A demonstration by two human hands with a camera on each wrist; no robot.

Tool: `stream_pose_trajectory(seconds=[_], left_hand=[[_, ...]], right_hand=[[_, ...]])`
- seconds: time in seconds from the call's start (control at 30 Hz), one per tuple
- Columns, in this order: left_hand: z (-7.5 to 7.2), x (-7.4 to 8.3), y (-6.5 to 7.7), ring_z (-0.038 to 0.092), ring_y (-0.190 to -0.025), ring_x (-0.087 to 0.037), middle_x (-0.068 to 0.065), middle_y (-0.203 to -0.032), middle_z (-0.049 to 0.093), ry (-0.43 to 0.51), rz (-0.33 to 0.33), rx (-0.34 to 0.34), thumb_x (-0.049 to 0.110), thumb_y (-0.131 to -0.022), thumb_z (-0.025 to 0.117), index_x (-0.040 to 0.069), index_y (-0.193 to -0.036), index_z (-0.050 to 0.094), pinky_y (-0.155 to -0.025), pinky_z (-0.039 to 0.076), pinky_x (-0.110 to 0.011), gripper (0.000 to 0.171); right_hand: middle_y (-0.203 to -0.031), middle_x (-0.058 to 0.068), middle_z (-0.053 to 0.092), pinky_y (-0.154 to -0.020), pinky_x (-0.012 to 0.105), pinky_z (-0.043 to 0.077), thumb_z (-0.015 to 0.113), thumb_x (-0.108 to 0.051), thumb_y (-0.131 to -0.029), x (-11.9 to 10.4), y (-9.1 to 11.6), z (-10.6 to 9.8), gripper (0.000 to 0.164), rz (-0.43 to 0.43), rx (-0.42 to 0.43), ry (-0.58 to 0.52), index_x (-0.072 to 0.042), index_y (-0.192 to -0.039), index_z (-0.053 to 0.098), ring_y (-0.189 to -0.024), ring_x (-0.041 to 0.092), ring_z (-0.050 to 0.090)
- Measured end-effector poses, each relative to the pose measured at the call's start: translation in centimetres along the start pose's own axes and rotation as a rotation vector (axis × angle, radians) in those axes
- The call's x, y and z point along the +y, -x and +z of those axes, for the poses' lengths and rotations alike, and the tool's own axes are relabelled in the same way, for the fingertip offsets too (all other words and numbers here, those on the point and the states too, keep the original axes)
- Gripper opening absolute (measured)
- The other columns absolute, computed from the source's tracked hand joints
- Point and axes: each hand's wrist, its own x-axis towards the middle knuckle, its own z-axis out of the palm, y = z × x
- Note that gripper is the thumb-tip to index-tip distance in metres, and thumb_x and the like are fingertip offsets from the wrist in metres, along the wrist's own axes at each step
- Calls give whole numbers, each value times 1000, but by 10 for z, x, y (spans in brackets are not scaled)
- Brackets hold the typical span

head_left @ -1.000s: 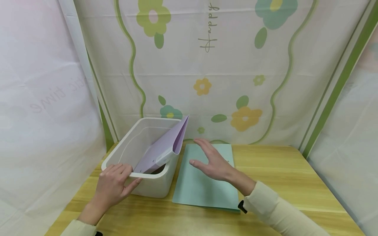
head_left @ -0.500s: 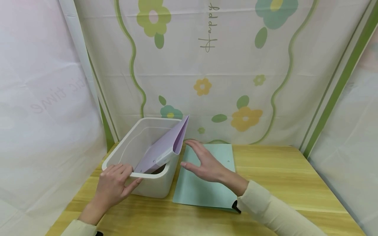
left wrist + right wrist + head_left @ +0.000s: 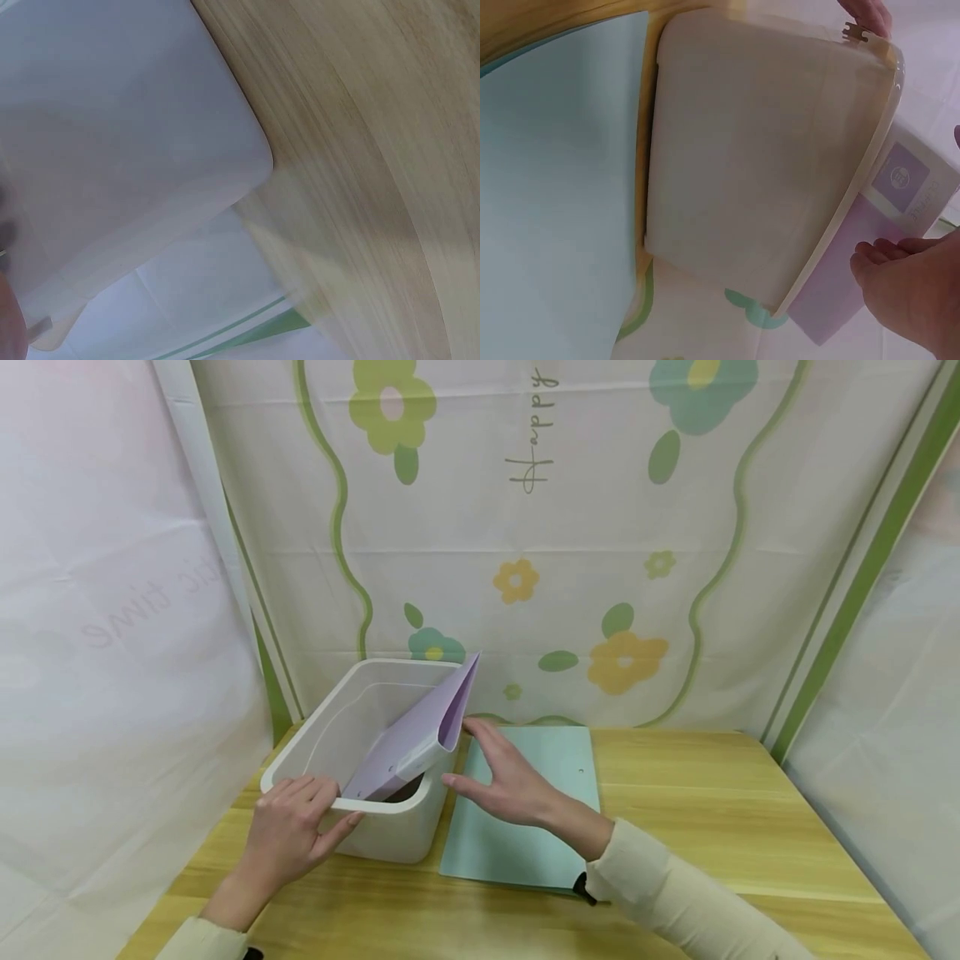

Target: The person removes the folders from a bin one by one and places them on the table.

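Note:
A white plastic bin (image 3: 382, 835) stands at the left of the table. My left hand (image 3: 288, 827) grips its near rim, fingers over the edge and thumb along the outside. Tilted inside the bin is a purple file folder (image 3: 412, 731), its upper right part sticking out above the rim. My right hand (image 3: 502, 781) is beside the folder's raised edge, thumb and fingers spread apart; in the right wrist view its fingertips (image 3: 866, 259) overlap the purple cover near the printed label. Below that hand, a mint-green folder (image 3: 540, 852) lies flat on the table.
The wooden table (image 3: 697, 810) extends to the right of the mint-green folder. A flower-printed curtain (image 3: 570, 527) hangs right behind the table's back edge, and more white cloth (image 3: 97, 710) closes off the left side.
My right hand has moved left across the mint-green folder to the edge of the purple folder. My left hand has stayed on the bin's rim.

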Motion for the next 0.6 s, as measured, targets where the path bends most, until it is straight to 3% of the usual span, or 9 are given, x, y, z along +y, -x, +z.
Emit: stream_pose_trajectory(seconds=[0.27, 0.6], left_hand=[[0, 0, 0, 51, -56, -17, 8, -65, 38, -6, 1, 3, 66, -102, 40, 16, -75, 41, -54, 45, -41, 57], [-1, 0, 0, 48, -56, -14, 7, -66, 39, -11, -7, -10, 66, -102, 39, 15, -75, 42, -55, 46, -41, 58]], right_hand=[[-154, -5, 40, -117, 44, 34, 70, -38, -96, -7, -6, 8, 72, 8, 33, -54, -21, -156, 35, -144, 12, 38], [-151, 6, 42, -120, 43, 30, 73, -36, -94, -20, -12, 15, 75, 71, 81, -256, -12, -156, 37, -144, 19, 40]])
